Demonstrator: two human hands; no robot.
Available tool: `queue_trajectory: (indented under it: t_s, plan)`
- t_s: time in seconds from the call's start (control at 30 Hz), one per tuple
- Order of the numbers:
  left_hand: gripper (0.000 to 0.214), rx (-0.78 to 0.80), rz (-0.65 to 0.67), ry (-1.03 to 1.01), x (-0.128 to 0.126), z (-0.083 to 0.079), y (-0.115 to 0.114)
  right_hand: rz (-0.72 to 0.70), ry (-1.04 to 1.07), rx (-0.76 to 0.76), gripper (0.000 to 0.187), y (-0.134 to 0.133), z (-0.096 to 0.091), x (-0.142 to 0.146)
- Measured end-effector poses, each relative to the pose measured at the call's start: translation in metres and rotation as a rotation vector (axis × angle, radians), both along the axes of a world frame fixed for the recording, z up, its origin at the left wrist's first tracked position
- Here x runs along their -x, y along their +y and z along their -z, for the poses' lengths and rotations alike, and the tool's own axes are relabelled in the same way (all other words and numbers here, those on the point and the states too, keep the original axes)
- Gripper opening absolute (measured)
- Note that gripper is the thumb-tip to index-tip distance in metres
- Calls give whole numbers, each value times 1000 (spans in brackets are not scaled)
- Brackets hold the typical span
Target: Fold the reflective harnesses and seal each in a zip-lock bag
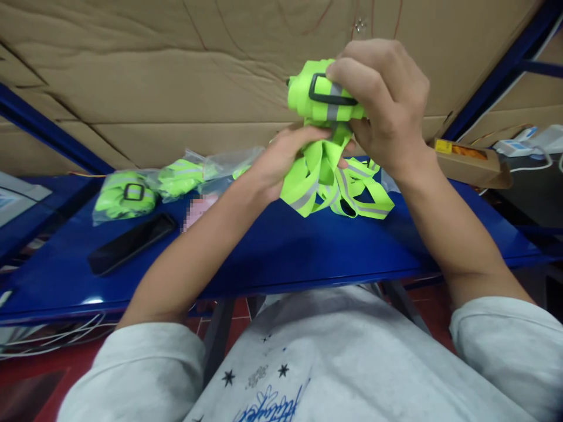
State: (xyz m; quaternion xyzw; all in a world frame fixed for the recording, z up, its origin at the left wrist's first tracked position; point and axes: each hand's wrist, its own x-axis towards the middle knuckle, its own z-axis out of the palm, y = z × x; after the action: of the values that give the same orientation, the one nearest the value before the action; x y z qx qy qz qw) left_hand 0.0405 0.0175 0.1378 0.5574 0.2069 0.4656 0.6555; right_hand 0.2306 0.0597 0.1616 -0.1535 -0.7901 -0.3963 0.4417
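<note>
Presently, the right hand (387, 102) is closed on a rolled reflective strap (323, 88), yellow-green with a grey stripe, gripping it from the right end with a black buckle (333, 101) lying flat on its outer face. The roll is held up in front of the cardboard panel (167, 88), above the far part of the blue table (264, 258). The left hand (288, 153) sits just below it, thumb and fingers closed around the loose length (328, 167) that runs down from the roll; how firmly cannot be told. Chief concern: the loose length hangs in several overlapping loops, and in my judgement these could twist or knot if drawn up without being straightened. A second risk, number 2, lies in the roll itself: the left end is not backed by a finger that shows, so its layers could slide sideways if the right hand's pressure is uneven. Risk 3 is loss of tension; should the left fingers slacken, the outer turns would probably loosen and the buckle might shift. Whether the lowest loops touch the table cannot be determined. To the left lie a bagged strap (127, 196), a black phone (132, 243) and a pink paper (200, 210), the last near the left forearm, where a careless sweep could displace it. A cardboard box (466, 161) stands beyond the right forearm, apart from the loops.
</note>
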Motion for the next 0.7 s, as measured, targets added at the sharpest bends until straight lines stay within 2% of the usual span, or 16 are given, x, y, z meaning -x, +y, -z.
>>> queue_trajectory:
  t_s: [0.1, 0.17, 0.23, 0.3, 0.33, 0.4, 0.47, 0.53, 0.6, 0.67, 0.7]
  plan:
    - [32, -69, 81, -78, 4, -13, -8, 36, -57, 75, 35, -7, -3, -2]
    - [39, -95, 100, -154, 4, -15, -7, 36, -96, 159, 38, -12, -6, -1]
    - [34, -98, 58, -181, 5, -10, 0, -54, -157, 311, 46, -15, -13, -3]
    - [21, -90, -42, -120, 7, -2, 10, -210, -244, 558, 50, -16, -20, -7]
    - [22, -88, -88, -65, 8, 2, 14, -289, -250, 681, 51, -15, -24, -11]
    - [36, -105, -146, 52, 10, 10, 18, -394, -127, 854, 51, -13, -28, -17]
    - [47, -154, -131, 141, 11, 14, 18, -439, 46, 956, 62, -11, -29, -22]
    - [56, -219, -74, 175, 11, 16, 16, -405, 84, 1127, 71, -10, -28, -23]
    - [60, -269, -15, 184, 9, 19, 14, -338, 18, 1311, 66, -11, -28, -21]
    - [62, -286, 11, 169, 6, 23, 16, -266, 11, 1342, 57, -14, -29, -18]
    - [62, -279, 7, 149, 4, 27, 17, -246, 11, 1287, 56, -15, -30, -16]
